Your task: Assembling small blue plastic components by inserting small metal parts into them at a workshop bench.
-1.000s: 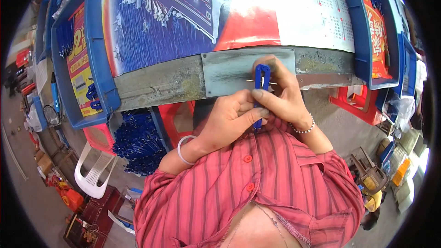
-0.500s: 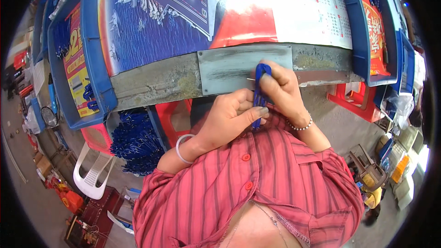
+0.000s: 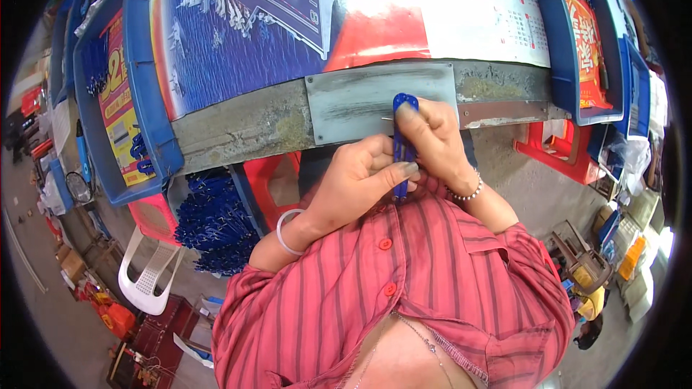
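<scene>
Head view: striped red shirt (image 3: 324,281) nearest, both forearms bent inward before it. Left hand (image 3: 357,176) curled, thumb and fingers gripping the lower part of a slim blue piece (image 3: 401,148). Right hand (image 3: 436,137) pinches the same piece near its top, thumb pressed on its face. Piece stands lengthwise away from the body, upper end over a grey plate (image 3: 353,101); a thin pin (image 3: 387,119) juts out to its left. Heap of blue pieces (image 3: 216,227) left of the forearms, below the table edge (image 3: 245,121). Plate screwed along that edge. Farther: glossy calendar sheet (image 3: 252,43) across the tabletop, blue tray (image 3: 148,79) at left, another blue tray (image 3: 562,50) at right.
</scene>
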{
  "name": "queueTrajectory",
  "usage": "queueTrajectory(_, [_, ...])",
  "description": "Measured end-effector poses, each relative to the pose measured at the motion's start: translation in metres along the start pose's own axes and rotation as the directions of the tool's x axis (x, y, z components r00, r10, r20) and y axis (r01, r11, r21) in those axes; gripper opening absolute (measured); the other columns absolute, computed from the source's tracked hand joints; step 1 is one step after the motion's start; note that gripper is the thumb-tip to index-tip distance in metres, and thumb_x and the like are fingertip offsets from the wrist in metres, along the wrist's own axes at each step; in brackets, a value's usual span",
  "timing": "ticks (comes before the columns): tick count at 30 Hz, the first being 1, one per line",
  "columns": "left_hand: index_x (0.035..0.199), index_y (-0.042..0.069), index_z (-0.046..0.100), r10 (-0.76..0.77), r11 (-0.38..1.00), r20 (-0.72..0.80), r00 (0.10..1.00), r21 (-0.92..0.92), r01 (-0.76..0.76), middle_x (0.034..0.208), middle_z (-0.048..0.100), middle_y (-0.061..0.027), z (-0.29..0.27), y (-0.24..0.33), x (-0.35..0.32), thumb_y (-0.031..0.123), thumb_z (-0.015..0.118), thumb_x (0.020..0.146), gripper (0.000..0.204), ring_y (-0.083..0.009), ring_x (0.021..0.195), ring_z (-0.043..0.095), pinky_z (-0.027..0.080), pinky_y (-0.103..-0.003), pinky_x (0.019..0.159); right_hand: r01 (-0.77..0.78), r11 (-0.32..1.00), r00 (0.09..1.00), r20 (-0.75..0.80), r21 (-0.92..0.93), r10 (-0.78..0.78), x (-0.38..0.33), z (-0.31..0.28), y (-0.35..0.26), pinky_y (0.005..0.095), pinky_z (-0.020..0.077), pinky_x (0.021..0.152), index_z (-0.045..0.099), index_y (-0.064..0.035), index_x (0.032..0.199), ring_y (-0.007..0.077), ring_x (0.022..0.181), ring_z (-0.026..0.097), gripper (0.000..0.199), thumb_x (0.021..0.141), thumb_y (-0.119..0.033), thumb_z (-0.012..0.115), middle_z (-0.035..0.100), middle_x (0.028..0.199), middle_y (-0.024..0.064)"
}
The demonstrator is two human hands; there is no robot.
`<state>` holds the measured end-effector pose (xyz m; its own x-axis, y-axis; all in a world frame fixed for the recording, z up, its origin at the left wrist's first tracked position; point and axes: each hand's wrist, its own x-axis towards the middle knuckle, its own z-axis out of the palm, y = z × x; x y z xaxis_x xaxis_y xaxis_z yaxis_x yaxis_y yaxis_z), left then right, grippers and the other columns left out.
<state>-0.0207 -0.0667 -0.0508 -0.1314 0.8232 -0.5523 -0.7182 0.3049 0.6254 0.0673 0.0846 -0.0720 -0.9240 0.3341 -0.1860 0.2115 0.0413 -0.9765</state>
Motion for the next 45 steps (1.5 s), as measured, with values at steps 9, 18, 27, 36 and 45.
queueTrajectory(9, [0.101, -0.005, 0.055, 0.043, 0.999, 0.000, 0.999, 0.013, -0.043, 0.090, 0.065, -0.0078, 0.000, -0.001, -0.001, 0.007, 0.058, 0.091, 0.016, -0.0110, 0.081, 0.063, 0.050, -0.023, 0.070, 0.073, 0.997, 0.997, -0.011, 0.011, -0.073, 0.000, 0.000, 0.001, 0.0251, 0.0325, 0.057, 0.051, -0.0005, 0.076, 0.0111, 0.066, 0.041, 0.021, 0.083, -0.018, 0.061, 0.043, 0.075, 0.0028])
queueTrajectory(18, [0.100, -0.005, 0.055, 0.032, 0.998, -0.001, 0.999, 0.048, -0.032, 0.090, 0.065, -0.0089, 0.001, 0.000, -0.003, 0.007, 0.058, 0.091, 0.016, -0.0116, 0.081, 0.063, 0.050, -0.024, 0.069, 0.060, 0.997, 0.997, 0.041, 0.056, -0.063, -0.004, 0.001, 0.008, 0.0212, 0.0347, 0.061, 0.051, -0.0015, 0.085, 0.0089, 0.072, 0.041, 0.019, 0.082, -0.016, 0.061, 0.043, 0.083, 0.0013])
queueTrajectory(27, [0.101, -0.005, 0.055, 0.030, 0.999, 0.002, 1.000, 0.026, -0.030, 0.089, 0.065, -0.0082, 0.001, -0.001, -0.003, 0.007, 0.058, 0.091, 0.016, -0.0111, 0.082, 0.063, 0.050, -0.024, 0.070, -0.070, 0.997, 0.986, 0.153, 0.030, 0.064, -0.001, -0.007, 0.003, 0.0223, 0.0386, 0.065, 0.051, -0.0011, 0.091, 0.0095, 0.075, 0.045, 0.022, 0.083, -0.018, 0.062, 0.048, 0.091, 0.0035])
queueTrajectory(36, [0.100, -0.005, 0.055, 0.020, 1.000, -0.011, 1.000, 0.023, -0.019, 0.088, 0.065, -0.0076, -0.002, -0.001, -0.003, 0.007, 0.059, 0.091, 0.016, -0.0108, 0.081, 0.063, 0.050, -0.023, 0.070, -0.094, 0.995, 0.995, 0.032, 0.039, 0.093, 0.000, 0.002, -0.002, 0.0261, 0.0406, 0.067, 0.053, 0.0001, 0.080, 0.0132, 0.072, 0.047, 0.020, 0.081, -0.017, 0.062, 0.049, 0.079, 0.0061])
queueTrajectory(45, [0.100, -0.004, 0.055, 0.024, 0.999, -0.016, 1.000, 0.025, -0.024, 0.086, 0.065, -0.0074, -0.003, -0.001, -0.003, 0.008, 0.059, 0.090, 0.016, -0.0104, 0.079, 0.062, 0.050, -0.023, 0.069, 0.063, 0.996, 0.997, -0.048, 0.070, -0.060, 0.004, 0.006, 0.001, 0.0284, 0.0376, 0.056, 0.052, 0.0017, 0.079, 0.0119, 0.065, 0.046, 0.017, 0.082, -0.012, 0.062, 0.049, 0.075, 0.0063])
